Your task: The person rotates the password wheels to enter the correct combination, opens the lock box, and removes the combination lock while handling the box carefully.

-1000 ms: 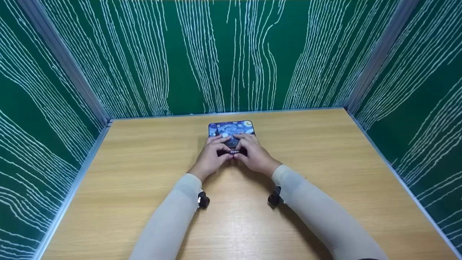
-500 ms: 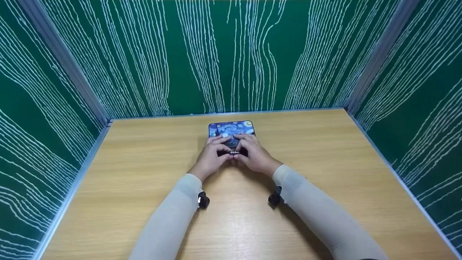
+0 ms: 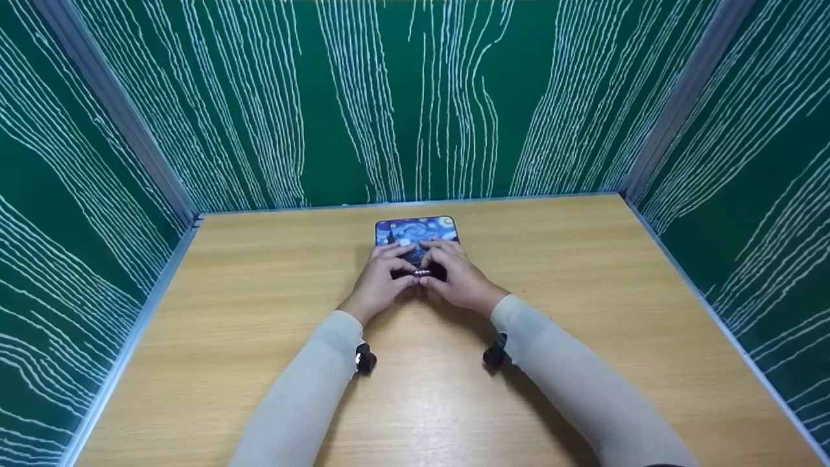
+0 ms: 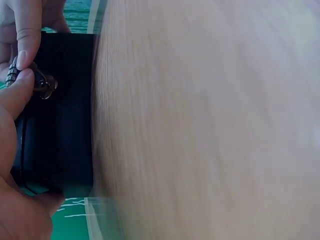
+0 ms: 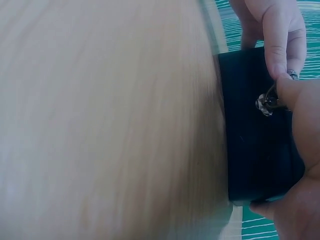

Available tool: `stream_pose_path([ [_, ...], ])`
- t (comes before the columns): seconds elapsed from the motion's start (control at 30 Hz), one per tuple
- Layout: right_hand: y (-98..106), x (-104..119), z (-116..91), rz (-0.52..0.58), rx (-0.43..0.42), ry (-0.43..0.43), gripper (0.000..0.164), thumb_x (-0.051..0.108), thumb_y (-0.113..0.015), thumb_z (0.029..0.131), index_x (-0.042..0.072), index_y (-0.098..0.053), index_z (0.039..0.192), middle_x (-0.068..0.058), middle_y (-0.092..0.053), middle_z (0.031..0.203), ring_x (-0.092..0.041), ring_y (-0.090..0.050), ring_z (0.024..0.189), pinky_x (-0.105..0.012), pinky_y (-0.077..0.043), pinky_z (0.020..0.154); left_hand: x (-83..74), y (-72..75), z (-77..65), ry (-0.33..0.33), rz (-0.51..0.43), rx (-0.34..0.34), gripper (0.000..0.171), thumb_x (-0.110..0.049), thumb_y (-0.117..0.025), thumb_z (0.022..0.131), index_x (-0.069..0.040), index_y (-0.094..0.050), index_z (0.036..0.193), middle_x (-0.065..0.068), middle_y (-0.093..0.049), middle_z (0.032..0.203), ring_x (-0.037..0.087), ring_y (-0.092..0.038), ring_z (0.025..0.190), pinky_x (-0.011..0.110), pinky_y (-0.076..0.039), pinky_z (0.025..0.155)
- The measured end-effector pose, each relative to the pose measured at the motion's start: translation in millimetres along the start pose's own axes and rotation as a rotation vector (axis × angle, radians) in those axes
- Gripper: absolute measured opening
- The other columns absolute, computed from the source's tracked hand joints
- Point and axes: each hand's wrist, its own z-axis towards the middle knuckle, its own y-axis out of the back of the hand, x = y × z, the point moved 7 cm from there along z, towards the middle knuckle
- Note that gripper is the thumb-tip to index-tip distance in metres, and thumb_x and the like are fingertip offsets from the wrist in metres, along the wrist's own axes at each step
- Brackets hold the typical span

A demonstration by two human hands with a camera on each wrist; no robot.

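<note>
A box with a blue painted swirling-sky lid (image 3: 415, 230) and dark sides (image 5: 255, 155) stands at the table's far middle. A small combination padlock (image 3: 422, 273) with ridged number dials (image 4: 11, 75) hangs through a metal hasp (image 4: 49, 87) on its front. My left hand (image 3: 382, 282) pinches one end of the padlock between thumb and index finger. From the other side, my right hand (image 3: 457, 279) pinches its other end the same way. The other fingers of both hands rest on the lid and sides. Fingers hide much of the padlock, and the digits are too small to read.
The wooden table (image 3: 421, 389) reaches toward me beneath both forearms. Green panels with wavy white lines (image 3: 415, 97) enclose the back and sides, joined by grey metal posts (image 3: 123, 110). A small dark camera (image 3: 366, 359) sits at each wrist.
The box and both hands keep nearly the same place. The padlock has turned slightly between the fingertips, and my right index finger has shifted a little.
</note>
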Motion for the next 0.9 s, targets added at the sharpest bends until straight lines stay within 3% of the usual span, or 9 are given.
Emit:
stream_pose_path([
  [0.9, -1.7, 0.0, 1.4, -0.001, -0.015, -0.003, 0.016, 0.028, -0.075, 0.111, 0.019, -0.073, 0.124, -0.008, -0.047, 0.180, -0.045, -0.028, 0.173, -0.073, -0.025, 0.139, 0.1, 0.7, 0.8, 0.007, -0.032, -0.014, 0.011, -0.020, -0.088, 0.101, -0.014, -0.089, 0.110, -0.007, -0.063, 0.169, 0.030, -0.040, 0.169, 0.052, -0.028, 0.143],
])
